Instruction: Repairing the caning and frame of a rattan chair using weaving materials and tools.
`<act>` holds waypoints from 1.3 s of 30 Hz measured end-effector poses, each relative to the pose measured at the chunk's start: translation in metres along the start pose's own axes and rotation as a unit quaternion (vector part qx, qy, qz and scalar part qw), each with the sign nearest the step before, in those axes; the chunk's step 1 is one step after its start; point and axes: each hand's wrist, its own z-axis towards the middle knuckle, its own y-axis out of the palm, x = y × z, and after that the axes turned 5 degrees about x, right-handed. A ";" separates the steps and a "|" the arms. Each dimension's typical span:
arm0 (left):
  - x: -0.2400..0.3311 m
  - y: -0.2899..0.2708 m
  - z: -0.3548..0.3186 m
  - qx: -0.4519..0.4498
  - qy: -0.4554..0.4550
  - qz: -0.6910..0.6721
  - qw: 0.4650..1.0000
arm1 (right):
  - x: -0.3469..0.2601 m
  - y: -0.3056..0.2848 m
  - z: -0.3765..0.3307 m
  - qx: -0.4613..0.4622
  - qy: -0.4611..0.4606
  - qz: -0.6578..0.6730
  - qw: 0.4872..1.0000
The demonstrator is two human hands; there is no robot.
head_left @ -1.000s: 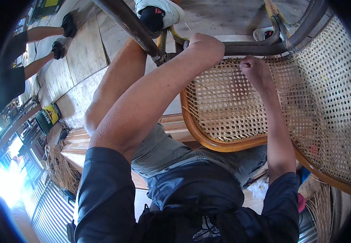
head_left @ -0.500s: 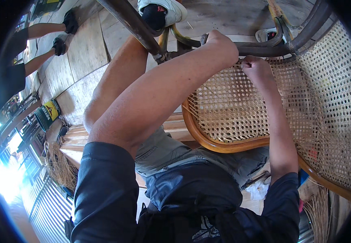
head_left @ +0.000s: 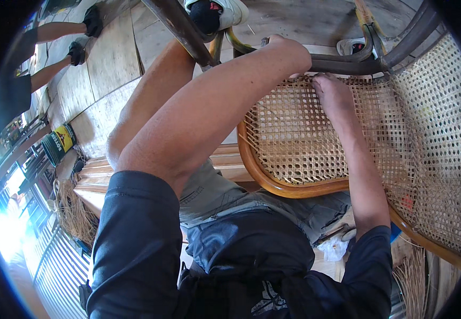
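A rattan chair with a woven cane seat [head_left: 305,143] rests tilted across my lap, its varnished front rim [head_left: 294,190] towards me. My right hand [head_left: 334,95] is closed in a pinch at the seat's far edge, beside the dark frame rail [head_left: 342,66]. What its fingertips grip is too small to make out. Just left of it, my left hand [head_left: 290,52] is curled over the same edge, most of its fingers hidden behind the hand and wrist. A small dark end of something shows by its thumb. Loose cane ends stick out along the seat's left rim.
The cane backrest [head_left: 438,133] rises at the right. A dark chair leg [head_left: 180,26] slants past my shoe. On the left stand a dark green and yellow bucket [head_left: 58,143] and a bundle of cane strands [head_left: 73,210]. Another person's legs [head_left: 55,78] show at upper left.
My right hand has shifted slightly left and down along the seat edge. My left hand has turned a little, so fingertips now show below it at the edge.
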 end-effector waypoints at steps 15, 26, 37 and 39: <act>-0.001 0.024 -0.003 -0.056 -0.068 -0.146 0.985 | 0.016 0.000 0.008 -0.070 0.007 0.049 0.996; 0.015 0.054 -0.006 -0.007 -0.124 -0.196 0.973 | 0.013 0.013 -0.002 -0.019 -0.033 0.008 0.999; 0.026 0.091 -0.007 0.046 -0.176 -0.196 0.964 | 0.001 0.009 -0.006 -0.015 -0.005 -0.039 0.999; 0.028 0.083 -0.016 0.061 -0.211 -0.200 0.955 | 0.004 0.015 -0.010 0.015 -0.026 -0.011 0.999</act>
